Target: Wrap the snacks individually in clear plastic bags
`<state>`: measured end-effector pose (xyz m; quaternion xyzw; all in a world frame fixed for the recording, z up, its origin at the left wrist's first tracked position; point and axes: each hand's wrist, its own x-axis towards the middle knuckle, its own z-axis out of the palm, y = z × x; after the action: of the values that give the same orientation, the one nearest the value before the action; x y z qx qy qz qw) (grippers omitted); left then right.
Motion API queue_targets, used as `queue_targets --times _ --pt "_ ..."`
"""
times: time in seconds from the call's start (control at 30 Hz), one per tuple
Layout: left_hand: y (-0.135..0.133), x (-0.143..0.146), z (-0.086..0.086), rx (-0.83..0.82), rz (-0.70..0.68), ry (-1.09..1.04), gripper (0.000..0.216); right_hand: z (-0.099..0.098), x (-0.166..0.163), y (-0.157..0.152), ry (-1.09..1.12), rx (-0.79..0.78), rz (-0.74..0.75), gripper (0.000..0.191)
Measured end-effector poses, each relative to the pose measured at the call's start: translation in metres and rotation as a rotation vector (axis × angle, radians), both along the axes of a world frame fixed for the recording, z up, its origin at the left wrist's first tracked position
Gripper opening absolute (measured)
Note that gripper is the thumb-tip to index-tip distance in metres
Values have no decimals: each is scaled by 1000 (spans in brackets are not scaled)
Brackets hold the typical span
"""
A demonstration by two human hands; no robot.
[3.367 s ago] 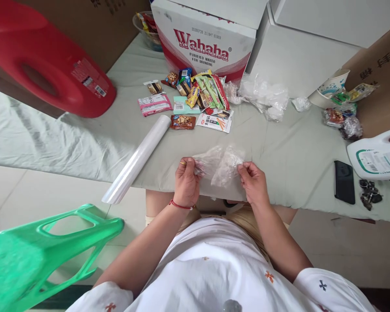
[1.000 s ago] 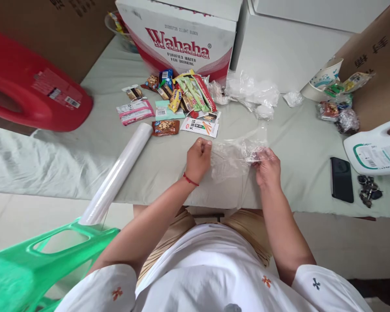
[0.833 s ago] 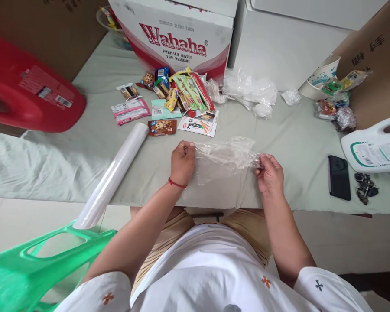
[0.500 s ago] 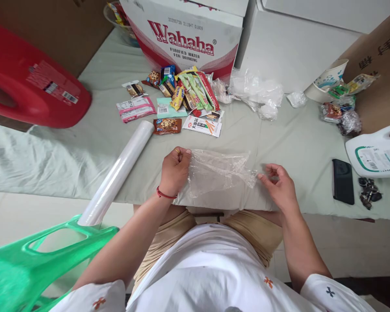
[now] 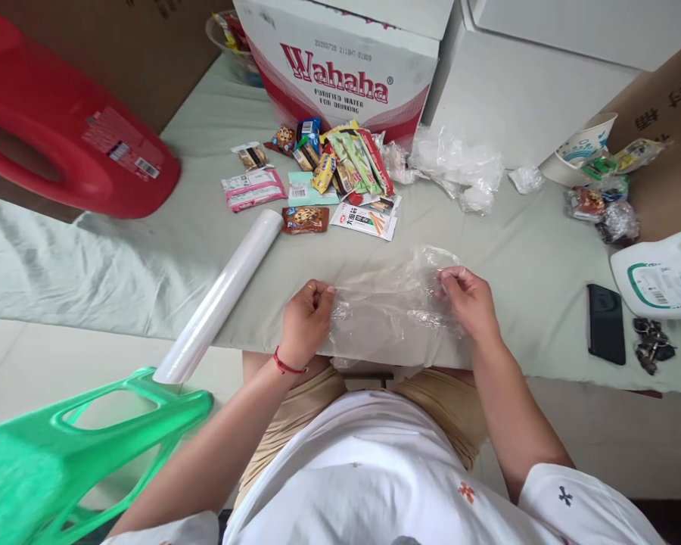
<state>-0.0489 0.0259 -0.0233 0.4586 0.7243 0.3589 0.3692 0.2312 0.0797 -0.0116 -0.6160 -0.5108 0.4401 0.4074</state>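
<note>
A crinkled sheet of clear plastic film [image 5: 389, 306] lies spread on the pale green cloth near the table's front edge. My left hand [image 5: 305, 322], with a red cord at the wrist, pinches the film's left edge. My right hand [image 5: 468, 301] pinches its upper right edge. A roll of cling film [image 5: 221, 295] lies diagonally just left of my left hand. A pile of snack packets [image 5: 334, 170] sits beyond the film, in front of a Wahaha carton [image 5: 346, 68].
A red jug [image 5: 62, 144] lies at the far left, a white jug [image 5: 661, 272] at the right. A black phone [image 5: 605, 324] and keys [image 5: 652, 348] rest near the right front edge. Crumpled plastic [image 5: 459, 163], a paper cup [image 5: 579, 147] and a green stool [image 5: 62, 454] are nearby.
My right hand, open and off the film half a second ago, has taken hold of its right edge again. The film is spread wider and flatter than a second ago.
</note>
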Motion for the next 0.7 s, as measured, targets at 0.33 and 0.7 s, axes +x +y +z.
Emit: queue_targets --times 0.33,0.7 --pt "-24 5 37 522 -22 639 35 12 -27 5 -124 -26 23 32" --pt "40 48 30 224 -360 704 77 21 -26 5 -154 29 76 35"
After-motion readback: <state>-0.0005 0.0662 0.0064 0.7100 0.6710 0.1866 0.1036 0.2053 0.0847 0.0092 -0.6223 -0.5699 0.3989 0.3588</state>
